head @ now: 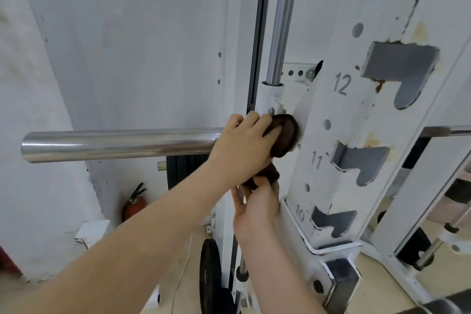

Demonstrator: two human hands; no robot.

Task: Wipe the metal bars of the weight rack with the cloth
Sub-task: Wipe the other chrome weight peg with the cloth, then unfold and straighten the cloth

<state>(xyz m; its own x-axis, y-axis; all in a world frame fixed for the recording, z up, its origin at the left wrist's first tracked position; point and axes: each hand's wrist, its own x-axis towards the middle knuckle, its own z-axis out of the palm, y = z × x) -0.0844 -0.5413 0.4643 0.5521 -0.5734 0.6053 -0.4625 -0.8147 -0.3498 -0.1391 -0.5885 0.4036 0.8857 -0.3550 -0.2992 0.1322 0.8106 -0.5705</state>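
A shiny horizontal metal bar (114,144) juts left from the white weight rack (339,135). A dark brown cloth (362,135) is wrapped round the bar's inner end, next to the rack post. My left hand (244,145) grips the cloth round the bar from above. The cloth's loose end (265,177) hangs below, and my right hand (257,201) pinches it from underneath. A vertical chrome guide rod (281,20) rises above the joint.
The rack post carries numbered slots 10 to 13 with grey hooks (397,64). A black weight plate (209,270) stands on the floor below. A red fire extinguisher (132,204) sits by the white wall at left.
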